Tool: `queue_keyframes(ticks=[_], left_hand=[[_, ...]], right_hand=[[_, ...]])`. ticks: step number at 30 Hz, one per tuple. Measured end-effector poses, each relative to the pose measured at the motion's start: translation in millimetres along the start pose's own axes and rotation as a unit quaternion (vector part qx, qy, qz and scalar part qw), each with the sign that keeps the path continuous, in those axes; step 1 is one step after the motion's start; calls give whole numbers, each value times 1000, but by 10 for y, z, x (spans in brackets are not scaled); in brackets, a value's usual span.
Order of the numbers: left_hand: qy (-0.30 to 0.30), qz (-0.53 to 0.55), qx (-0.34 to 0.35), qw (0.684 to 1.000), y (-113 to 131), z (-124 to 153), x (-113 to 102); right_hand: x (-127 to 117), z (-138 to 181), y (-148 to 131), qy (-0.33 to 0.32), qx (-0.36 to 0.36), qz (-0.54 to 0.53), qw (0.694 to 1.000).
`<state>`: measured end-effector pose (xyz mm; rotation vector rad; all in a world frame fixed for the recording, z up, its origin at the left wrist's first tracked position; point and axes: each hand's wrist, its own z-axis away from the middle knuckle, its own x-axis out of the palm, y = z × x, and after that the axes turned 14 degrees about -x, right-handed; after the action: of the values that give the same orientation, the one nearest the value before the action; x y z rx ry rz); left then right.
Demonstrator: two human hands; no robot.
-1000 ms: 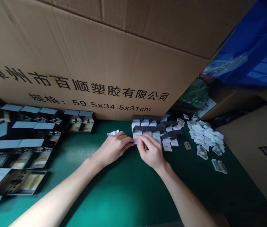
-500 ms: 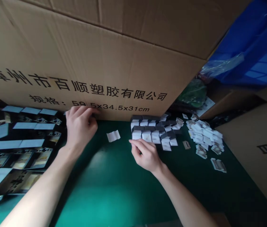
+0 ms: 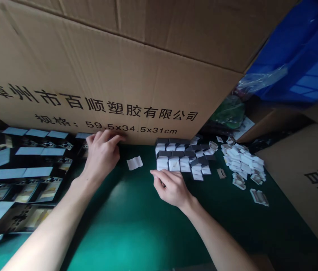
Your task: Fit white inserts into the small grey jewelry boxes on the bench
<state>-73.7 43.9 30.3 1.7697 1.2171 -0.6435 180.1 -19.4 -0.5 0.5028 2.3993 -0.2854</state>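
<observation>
My left hand (image 3: 102,154) is just right of the black open boxes with pale lids (image 3: 43,151), beside the cardboard carton's lower edge. Its fingers are bent and apart, and nothing shows in them. My right hand (image 3: 173,186) is closed in a pinch in front of the small black-and-white boxes (image 3: 174,163); whatever its fingertips hold, if anything, is hidden. A creased white insert (image 3: 134,163) lies flat on the green table between my hands.
A large printed cardboard carton (image 3: 114,67) stands along the back. To the right lie a heap of white inserts (image 3: 242,160) and several loose ones. Another carton (image 3: 302,165) borders the green table (image 3: 114,233) on the right, with a blue bin (image 3: 294,56) behind.
My left hand has moved slightly right, away from the black boxes, uncovering a pale lid behind it, and its fingers have spread. My right hand has shifted a little left and nearer to me.
</observation>
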Motion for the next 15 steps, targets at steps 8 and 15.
queue_keyframes(ticks=[8, 15], left_hand=[[-45, 56, 99, 993, 142, 62, 75], [-69, 82, 48, 993, 161, 79, 105]], right_hand=[[18, -16, -62, -34, 1, 2, 999], [40, -22, -144, -103, 45, -4, 994]])
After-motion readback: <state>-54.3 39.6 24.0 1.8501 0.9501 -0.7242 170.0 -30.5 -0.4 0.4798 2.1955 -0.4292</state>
